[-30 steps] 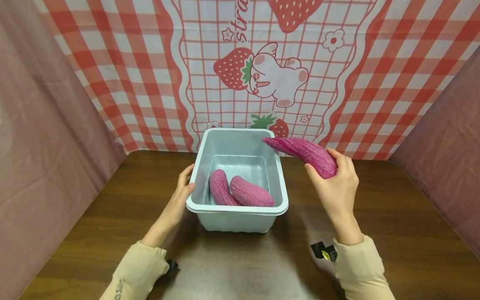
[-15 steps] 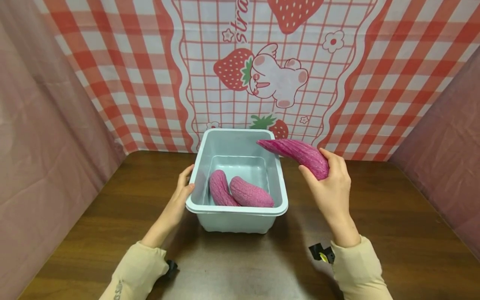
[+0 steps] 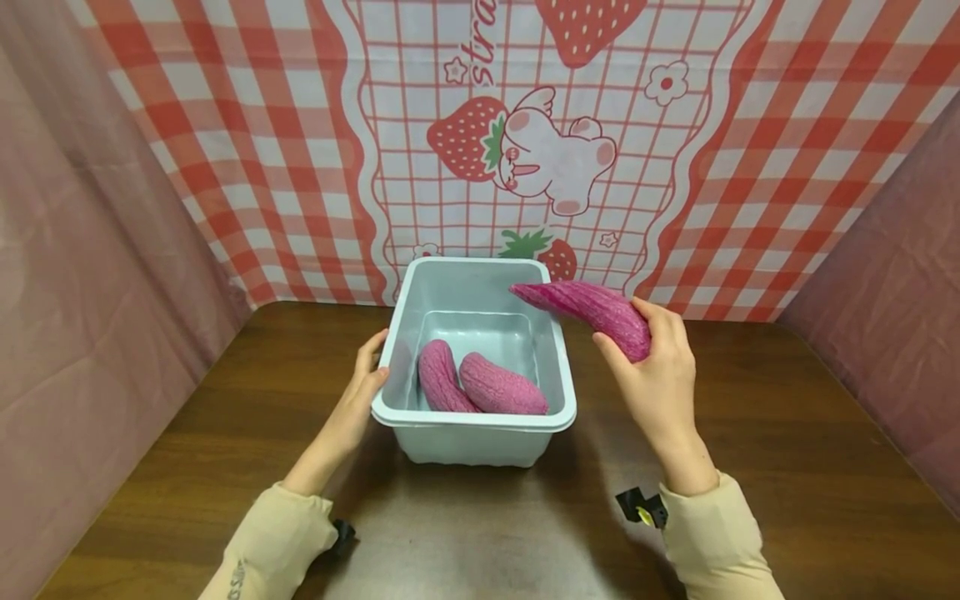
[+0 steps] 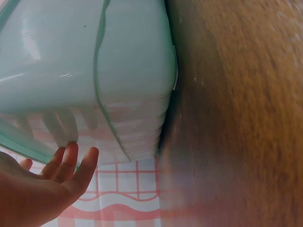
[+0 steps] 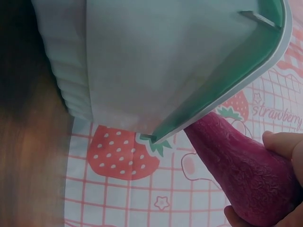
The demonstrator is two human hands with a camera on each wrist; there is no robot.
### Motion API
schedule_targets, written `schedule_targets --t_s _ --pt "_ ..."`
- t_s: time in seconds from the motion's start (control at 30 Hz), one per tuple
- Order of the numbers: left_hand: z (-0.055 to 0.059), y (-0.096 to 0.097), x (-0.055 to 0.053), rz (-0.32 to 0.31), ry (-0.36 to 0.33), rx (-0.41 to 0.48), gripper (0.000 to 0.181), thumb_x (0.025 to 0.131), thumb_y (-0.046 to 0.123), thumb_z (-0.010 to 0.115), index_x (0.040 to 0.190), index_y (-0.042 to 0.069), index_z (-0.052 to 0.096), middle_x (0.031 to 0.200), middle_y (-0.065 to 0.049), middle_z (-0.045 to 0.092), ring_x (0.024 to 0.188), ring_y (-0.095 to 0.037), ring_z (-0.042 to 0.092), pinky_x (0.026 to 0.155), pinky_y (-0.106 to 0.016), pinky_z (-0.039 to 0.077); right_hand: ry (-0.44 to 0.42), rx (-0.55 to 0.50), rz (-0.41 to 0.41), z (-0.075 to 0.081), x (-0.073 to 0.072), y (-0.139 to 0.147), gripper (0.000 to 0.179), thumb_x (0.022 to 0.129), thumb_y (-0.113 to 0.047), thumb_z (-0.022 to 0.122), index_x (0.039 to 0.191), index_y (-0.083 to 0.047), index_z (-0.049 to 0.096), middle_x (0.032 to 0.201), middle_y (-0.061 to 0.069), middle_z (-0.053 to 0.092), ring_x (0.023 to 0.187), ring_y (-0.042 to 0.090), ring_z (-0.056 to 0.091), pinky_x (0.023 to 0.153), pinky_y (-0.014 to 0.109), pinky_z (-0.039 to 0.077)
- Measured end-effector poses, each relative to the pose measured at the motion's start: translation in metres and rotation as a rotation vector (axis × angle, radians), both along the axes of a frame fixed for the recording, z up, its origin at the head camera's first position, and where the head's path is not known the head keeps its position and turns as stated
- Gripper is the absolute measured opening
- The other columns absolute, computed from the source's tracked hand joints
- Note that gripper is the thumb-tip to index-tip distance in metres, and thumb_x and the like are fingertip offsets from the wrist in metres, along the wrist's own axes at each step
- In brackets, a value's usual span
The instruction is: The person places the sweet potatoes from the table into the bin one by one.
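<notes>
My right hand (image 3: 660, 375) grips a magenta sweet potato (image 3: 581, 304) by its thick end, thumb on the near side. Its pointed end reaches left over the right rim of a pale blue-green plastic basin (image 3: 480, 442). Two paler sweet potatoes lie inside near the front wall: a narrow curved one (image 3: 444, 375) on the left and a plumper one (image 3: 502, 385) beside it. At the basin's left side, my left hand (image 3: 362, 392) rests with its thumb at the rim. In the left wrist view, loosely bent fingers (image 4: 70, 161) touch the outer wall.
The basin stands on a brown wooden table (image 3: 480, 525). Behind it hangs a red-and-white checked cloth (image 3: 300, 167) with strawberry prints. Pink curtains (image 3: 97, 292) border both sides. Black wrist mounts (image 3: 642, 507) show below the sleeves.
My right hand has moved left with the sweet potato, bringing its pointed end farther over the basin's rim. The left hand, basin and the two sweet potatoes inside stay in place.
</notes>
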State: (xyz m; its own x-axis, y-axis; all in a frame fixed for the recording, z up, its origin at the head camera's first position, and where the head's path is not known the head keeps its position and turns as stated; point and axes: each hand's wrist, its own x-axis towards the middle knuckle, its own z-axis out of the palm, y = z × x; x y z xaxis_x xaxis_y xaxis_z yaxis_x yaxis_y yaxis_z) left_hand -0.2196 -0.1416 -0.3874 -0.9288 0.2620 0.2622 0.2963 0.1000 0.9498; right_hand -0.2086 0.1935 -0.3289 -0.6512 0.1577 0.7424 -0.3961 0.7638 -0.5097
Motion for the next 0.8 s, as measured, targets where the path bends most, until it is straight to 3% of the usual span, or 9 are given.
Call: schedule_targets --t_s 0.8 --pt "0.0006 0.0002 0.0004 -0.002 0.002 0.007 0.055 0.093 0.022 0.03 0.144 0.012 0.012 0.131 -0.022 0.027 0.116 -0.033 0.033 0.091 -0.042 0.035 0.135 0.029 0.008 -0.0037 -0.0026 -0.0068 0.056 0.064 -0.019 0.081 0.115 -0.005 0.062 0.109 0.016 0.06 0.101 0.031 0.056 0.084 0.046 0.043"
